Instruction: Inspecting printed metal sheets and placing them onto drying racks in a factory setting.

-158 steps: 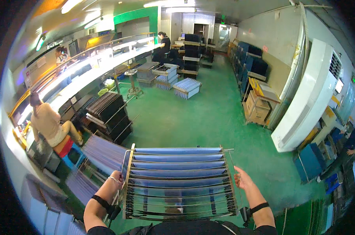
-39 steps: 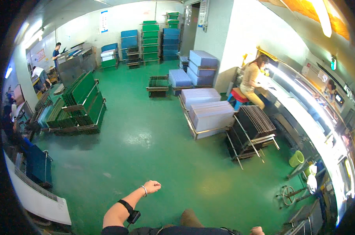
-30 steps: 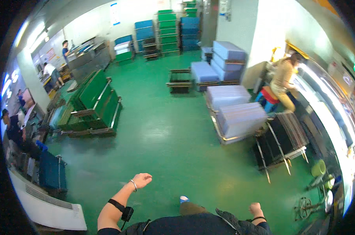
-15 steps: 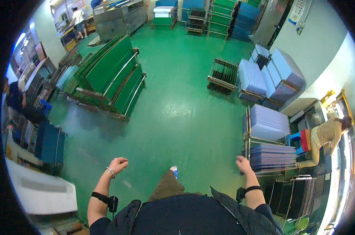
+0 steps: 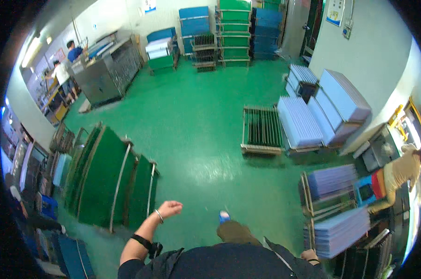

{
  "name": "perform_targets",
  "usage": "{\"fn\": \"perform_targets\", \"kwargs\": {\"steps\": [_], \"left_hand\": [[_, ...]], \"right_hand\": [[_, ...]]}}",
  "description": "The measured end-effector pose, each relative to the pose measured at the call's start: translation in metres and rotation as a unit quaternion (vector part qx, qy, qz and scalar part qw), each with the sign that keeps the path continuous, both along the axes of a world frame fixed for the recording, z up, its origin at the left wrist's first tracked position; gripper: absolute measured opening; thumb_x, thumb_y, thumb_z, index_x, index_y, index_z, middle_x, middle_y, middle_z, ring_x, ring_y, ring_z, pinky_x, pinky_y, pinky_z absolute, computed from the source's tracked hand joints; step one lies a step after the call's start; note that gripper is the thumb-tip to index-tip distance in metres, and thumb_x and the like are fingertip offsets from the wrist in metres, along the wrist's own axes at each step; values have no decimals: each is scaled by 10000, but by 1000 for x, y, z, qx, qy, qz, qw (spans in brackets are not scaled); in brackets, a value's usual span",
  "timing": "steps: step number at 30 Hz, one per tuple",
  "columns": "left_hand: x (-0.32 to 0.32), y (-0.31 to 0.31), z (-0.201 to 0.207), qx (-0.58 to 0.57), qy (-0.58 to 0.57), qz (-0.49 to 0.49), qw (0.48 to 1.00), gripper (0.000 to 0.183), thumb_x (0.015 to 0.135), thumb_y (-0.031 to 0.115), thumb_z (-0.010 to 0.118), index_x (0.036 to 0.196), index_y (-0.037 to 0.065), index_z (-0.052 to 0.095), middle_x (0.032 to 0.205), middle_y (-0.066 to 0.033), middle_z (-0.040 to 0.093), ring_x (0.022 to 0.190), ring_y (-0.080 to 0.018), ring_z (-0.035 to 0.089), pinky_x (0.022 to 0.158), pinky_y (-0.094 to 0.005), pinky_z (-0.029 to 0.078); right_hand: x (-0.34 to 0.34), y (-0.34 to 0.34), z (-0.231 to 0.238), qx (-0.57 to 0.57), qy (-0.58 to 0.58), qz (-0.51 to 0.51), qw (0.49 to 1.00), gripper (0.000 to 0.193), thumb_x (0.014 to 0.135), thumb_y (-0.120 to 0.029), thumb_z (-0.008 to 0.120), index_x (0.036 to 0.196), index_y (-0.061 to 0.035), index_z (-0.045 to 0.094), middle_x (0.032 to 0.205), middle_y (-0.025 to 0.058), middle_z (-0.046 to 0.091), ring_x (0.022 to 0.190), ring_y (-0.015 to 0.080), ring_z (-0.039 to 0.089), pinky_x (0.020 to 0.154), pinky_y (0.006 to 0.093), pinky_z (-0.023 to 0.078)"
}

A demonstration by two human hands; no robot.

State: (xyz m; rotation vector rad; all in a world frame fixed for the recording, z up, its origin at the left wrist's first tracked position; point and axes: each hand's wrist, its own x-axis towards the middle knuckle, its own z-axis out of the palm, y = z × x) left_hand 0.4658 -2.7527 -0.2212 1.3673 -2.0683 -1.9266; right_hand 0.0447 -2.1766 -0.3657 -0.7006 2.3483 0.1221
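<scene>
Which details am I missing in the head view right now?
All in the head view:
Right hand: finger positions, too small and blurred.
Lavender panels near it: exact count, smeared by blur.
Left hand: palm, turned from the camera.
Seated worker: head, partly lost at the dark right rim.

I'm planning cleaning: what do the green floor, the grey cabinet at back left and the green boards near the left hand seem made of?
The green floor looks like painted or resin-coated concrete: glossy, with bright reflections. The grey cabinet seems bare sheet metal, given its dull silvery sheen. The green boards look stiff and matte: plastic or coated metal; can't tell which.
</scene>
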Motion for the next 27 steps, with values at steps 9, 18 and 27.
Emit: {"fn": "perform_targets", "kwargs": {"steps": [9,18,27], "left_hand": [[-38,-241,32,47,6,98,994,323,769,244,562,1007,29,525,872,-41,568,736,-115,558,578,-214,439],[-160,-567,58,-7,-43,78,996,282,766,202,543,984,24,530,882,-56,576,729,-140,577,556,-222,450],[-403,-799,69,-94,-14,-160,983,270,764,156,538,983,-2,526,820,-50,577,714,-120,553,606,-234,450]], "right_hand": [[-122,-495,80,-161,-25,-17,987,348,664,-178,521,990,-60,555,1019,135,538,926,268,521,788,324,416],[-194,-776,113,-230,-51,10,972,350,713,-194,496,1023,-34,520,972,145,552,900,256,530,777,319,417],[-236,-761,35,85,-18,-167,982,304,705,-152,494,990,-66,556,972,142,551,881,292,527,753,373,429]]}}
